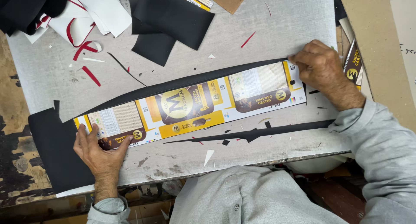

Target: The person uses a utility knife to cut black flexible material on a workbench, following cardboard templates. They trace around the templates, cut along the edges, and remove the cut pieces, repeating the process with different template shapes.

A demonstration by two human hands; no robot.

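Printed card strip [190, 106], a long flattened packaging sheet in yellow, white and brown, lies flat on the grey counter [277, 29]. Its long axis runs from the lower left to the upper right of the view, with the right end sitting higher than the left. It rests on top of a long black sheet [56, 150], whose dark edge shows as a thin band along the strip's upper side and which widens into a broad flap past the left end, hanging over the counter's front edge.

The left hand [100, 151] is spread open, palm down, with fingers and thumb pressing on the strip's lower left end. The right hand [320, 67] is curled, its fingertips bearing down on the strip's upper right corner; it clasps nothing that can be seen. The strip spans the whole gap between the two hands.

Just below the strip lies a narrow black offcut [255, 133], roughly parallel to it, with small black and white scraps around it. Farther up the counter are black fabric pieces [169, 16], white sheets [108, 11] and curled red trimmings [82, 44]. A brown board [377, 46] leans along the right side.
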